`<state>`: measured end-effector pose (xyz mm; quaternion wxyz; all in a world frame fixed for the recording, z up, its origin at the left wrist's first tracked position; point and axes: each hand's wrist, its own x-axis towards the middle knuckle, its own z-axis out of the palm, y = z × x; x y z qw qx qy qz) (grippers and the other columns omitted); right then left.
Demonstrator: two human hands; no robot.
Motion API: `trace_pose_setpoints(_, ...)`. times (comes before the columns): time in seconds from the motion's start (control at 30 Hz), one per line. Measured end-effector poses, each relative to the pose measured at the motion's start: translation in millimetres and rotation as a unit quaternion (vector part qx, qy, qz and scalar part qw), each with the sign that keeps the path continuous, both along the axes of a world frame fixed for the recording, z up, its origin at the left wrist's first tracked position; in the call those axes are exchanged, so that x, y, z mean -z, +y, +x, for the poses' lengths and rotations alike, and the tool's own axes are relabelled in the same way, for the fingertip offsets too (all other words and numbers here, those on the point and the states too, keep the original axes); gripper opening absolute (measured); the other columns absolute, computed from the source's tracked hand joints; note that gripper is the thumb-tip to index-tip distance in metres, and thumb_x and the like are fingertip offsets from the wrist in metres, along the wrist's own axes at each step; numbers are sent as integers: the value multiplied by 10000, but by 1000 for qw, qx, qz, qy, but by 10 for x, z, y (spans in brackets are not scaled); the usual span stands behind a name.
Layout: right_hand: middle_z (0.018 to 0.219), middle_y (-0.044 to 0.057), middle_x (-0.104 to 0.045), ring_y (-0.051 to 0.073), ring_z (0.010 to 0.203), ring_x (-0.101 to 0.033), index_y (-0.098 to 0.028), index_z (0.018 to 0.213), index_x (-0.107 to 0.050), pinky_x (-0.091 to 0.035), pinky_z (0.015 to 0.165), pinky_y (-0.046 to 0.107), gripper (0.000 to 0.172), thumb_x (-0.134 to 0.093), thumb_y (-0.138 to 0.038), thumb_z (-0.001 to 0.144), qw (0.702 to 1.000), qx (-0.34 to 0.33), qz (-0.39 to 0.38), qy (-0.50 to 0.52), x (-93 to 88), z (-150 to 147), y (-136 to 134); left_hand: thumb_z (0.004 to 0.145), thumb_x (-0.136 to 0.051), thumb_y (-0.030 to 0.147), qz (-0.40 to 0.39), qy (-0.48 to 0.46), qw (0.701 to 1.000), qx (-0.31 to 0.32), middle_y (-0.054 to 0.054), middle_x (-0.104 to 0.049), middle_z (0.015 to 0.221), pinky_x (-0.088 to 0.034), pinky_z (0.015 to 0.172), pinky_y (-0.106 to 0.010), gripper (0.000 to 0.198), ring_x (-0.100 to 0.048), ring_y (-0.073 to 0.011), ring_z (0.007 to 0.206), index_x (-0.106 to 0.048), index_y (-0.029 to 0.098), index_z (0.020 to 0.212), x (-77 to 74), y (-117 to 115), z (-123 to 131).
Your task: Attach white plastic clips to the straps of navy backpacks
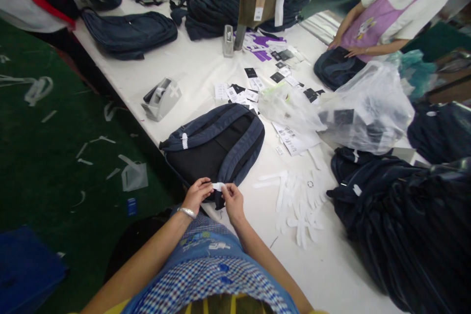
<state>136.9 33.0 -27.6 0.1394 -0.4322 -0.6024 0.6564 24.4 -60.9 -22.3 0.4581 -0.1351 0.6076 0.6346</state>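
Note:
A navy backpack (217, 144) lies back-side up on the white table (206, 71) right in front of me, straps toward me. My left hand (196, 195) and my right hand (232, 199) meet at its near end. Both pinch a small white paper strip (218, 186) wrapped round a dark strap end. A silver bracelet sits on my left wrist. Another white strip is wrapped on the backpack's left strap (184, 141).
Several loose white strips (298, 201) lie to my right. A tape dispenser (161, 98) stands left of the backpack. Tags, clear plastic bags (362, 103) and stacked dark backpacks (405, 225) fill the rest. A person (379, 24) in a pink apron works across the table.

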Motion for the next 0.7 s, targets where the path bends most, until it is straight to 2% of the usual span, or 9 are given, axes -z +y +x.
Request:
trace_pose_setpoints(0.13, 620, -23, -553, 133, 569, -530, -194, 792, -581, -446, 543, 233, 284, -556, -477, 792, 1000, -6, -19, 0, 32, -53, 7, 625, -735, 158, 28, -29, 999, -9, -11, -655, 852, -495, 610, -165, 371, -613, -56, 628, -549, 181, 945, 18, -26, -5)
trace_pose_setpoints(0.27, 615, -17, -556, 130, 544, -523, -191, 771, -572, -440, 522, 233, 272, -538, -459, 797, 1000, 0, -26, -12, -10, -101, 20, 606, -754, 202, 57, -22, 998, -3, 8, -637, 850, -496, 627, -171, 386, -604, -54, 639, -541, 195, 928, -21, -38, 9)
trace_pose_setpoints(0.4, 640, -11, -574, 135, 549, -543, -203, 805, -579, -453, 537, 241, 252, -517, -447, 823, 998, -47, 42, -17, -74, -55, 67, 613, -758, 319, 12, 53, 996, 76, -3, -646, 782, -492, 609, -202, 370, -633, -108, 682, -563, 172, 891, -109, -39, -4)
trace_pose_setpoints(0.57, 696, -16, -574, 128, 535, -549, -217, 869, -535, -454, 525, 240, 207, -537, -417, 815, 993, -8, 106, -40, -140, 79, 124, 748, -601, 494, -88, 196, 962, 167, -63, -698, 825, -473, 518, -224, 375, -675, -189, 725, -615, 179, 951, -177, 10, -84)
trace_pose_setpoints(0.63, 672, -22, -563, 126, 529, -545, -219, 837, -529, -448, 522, 236, 189, -534, -408, 826, 993, -18, 112, -33, -186, 113, 112, 751, -603, 503, -100, 250, 940, 207, -82, -715, 902, -501, 597, -254, 423, -682, -205, 781, -620, 196, 1041, -156, 75, -109)
trace_pose_setpoints(0.7, 652, -24, -558, 126, 525, -544, -218, 822, -535, -446, 522, 236, 186, -524, -402, 840, 993, -28, 112, -22, -236, 133, 88, 697, -681, 448, -109, 297, 917, 243, -88, -722, 919, -502, 700, -282, 519, -681, -214, 801, -596, 200, 1145, -113, 160, -113)
